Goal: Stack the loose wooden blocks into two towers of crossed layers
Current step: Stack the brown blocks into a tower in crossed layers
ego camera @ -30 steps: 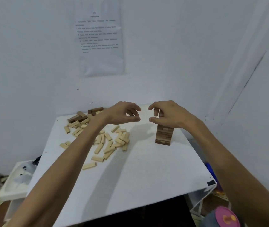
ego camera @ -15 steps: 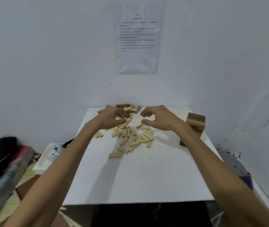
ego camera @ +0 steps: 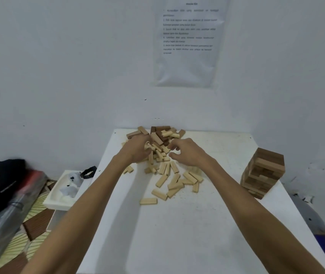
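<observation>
A pile of loose wooden blocks (ego camera: 165, 171), pale ones in front and darker ones behind, lies at the middle and far side of the white table (ego camera: 177, 234). My left hand (ego camera: 135, 149) lies on the pile's left side, its fingertips down among the blocks; what they hold is hidden. My right hand (ego camera: 187, 153) hovers over the pile's right side with thumb and curved fingers apart and nothing between them. One tower of crossed brown layers (ego camera: 262, 173) stands near the table's right edge, apart from both hands.
The table stands against a white wall with a printed sheet (ego camera: 189, 40) taped above. Left of the table a white tray (ego camera: 66, 188) sits lower down, with a black bag (ego camera: 1, 178) beside it. A wall runs close along the table's right side.
My hands left the tower and moved left and forward onto the loose pile. The view swung left, so the tower now sits at the right.
</observation>
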`<action>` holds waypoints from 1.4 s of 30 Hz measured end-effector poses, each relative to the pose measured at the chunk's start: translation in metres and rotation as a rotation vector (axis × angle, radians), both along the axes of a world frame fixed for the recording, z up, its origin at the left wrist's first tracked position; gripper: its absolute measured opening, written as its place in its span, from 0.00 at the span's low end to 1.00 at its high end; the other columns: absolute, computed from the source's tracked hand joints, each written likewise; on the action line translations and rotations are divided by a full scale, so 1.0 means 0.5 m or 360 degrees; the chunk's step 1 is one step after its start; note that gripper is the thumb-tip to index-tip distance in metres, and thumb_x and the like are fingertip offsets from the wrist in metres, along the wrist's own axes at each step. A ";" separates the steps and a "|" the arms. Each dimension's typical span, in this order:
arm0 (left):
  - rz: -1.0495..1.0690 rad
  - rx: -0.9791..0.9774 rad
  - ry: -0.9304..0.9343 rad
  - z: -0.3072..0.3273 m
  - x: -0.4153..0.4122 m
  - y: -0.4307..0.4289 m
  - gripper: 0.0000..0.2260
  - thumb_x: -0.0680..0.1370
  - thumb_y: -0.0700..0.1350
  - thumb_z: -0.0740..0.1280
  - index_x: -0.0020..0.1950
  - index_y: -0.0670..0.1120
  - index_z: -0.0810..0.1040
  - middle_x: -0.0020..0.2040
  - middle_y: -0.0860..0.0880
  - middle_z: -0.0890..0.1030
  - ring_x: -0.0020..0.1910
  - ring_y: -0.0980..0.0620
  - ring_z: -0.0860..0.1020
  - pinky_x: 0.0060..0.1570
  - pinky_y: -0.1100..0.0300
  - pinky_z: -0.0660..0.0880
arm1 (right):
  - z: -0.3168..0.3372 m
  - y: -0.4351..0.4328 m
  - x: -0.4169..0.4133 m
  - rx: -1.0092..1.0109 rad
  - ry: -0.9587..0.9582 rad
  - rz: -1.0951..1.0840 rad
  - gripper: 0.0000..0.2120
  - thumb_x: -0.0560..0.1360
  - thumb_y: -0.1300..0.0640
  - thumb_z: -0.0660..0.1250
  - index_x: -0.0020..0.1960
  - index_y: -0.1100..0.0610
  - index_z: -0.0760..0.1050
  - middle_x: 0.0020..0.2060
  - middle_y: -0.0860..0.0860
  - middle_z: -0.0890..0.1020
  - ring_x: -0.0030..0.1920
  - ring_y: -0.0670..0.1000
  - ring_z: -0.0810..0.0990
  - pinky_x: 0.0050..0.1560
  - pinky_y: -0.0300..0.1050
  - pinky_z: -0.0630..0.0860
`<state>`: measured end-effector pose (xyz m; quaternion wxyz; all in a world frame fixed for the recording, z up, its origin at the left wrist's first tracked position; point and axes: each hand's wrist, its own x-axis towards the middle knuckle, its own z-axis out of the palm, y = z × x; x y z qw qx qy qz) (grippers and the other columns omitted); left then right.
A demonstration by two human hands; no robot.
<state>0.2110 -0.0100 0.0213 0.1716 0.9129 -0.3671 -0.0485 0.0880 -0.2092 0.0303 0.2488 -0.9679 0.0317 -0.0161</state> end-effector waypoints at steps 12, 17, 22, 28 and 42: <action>-0.0010 -0.0118 -0.0116 -0.078 0.015 0.010 0.09 0.79 0.43 0.63 0.56 0.46 0.80 0.53 0.49 0.83 0.52 0.48 0.80 0.50 0.49 0.78 | -0.092 0.048 0.089 0.0272 -0.0180 0.0025 0.18 0.81 0.57 0.65 0.70 0.50 0.75 0.57 0.47 0.84 0.54 0.44 0.80 0.54 0.39 0.76; 0.0094 -0.0291 -0.0132 -0.082 0.052 -0.001 0.12 0.79 0.37 0.61 0.59 0.46 0.80 0.55 0.48 0.83 0.52 0.46 0.80 0.44 0.51 0.76 | -0.101 0.040 0.105 0.0270 -0.0289 -0.0192 0.16 0.79 0.56 0.67 0.67 0.52 0.76 0.47 0.46 0.85 0.48 0.48 0.82 0.49 0.48 0.80; 0.0015 -0.0014 -0.0253 -0.082 0.071 -0.043 0.12 0.80 0.44 0.66 0.63 0.48 0.81 0.61 0.48 0.78 0.63 0.45 0.73 0.54 0.49 0.74 | -0.101 0.036 0.134 0.0161 -0.0294 -0.0315 0.15 0.77 0.50 0.71 0.60 0.55 0.78 0.53 0.50 0.81 0.53 0.51 0.80 0.51 0.52 0.79; 0.0089 0.0013 -0.0220 -0.098 0.080 -0.050 0.16 0.77 0.43 0.68 0.65 0.45 0.76 0.63 0.46 0.78 0.65 0.43 0.73 0.56 0.50 0.73 | -0.126 0.042 0.152 0.0112 -0.0277 -0.0523 0.24 0.75 0.41 0.71 0.60 0.58 0.73 0.54 0.54 0.79 0.56 0.55 0.77 0.49 0.52 0.79; -0.0142 0.0322 -0.0473 -0.080 0.094 0.001 0.18 0.77 0.39 0.68 0.65 0.51 0.77 0.79 0.54 0.67 0.78 0.49 0.62 0.66 0.51 0.63 | -0.138 0.081 0.147 0.0129 -0.0412 -0.0391 0.20 0.78 0.61 0.70 0.67 0.58 0.69 0.46 0.54 0.80 0.45 0.53 0.79 0.37 0.44 0.72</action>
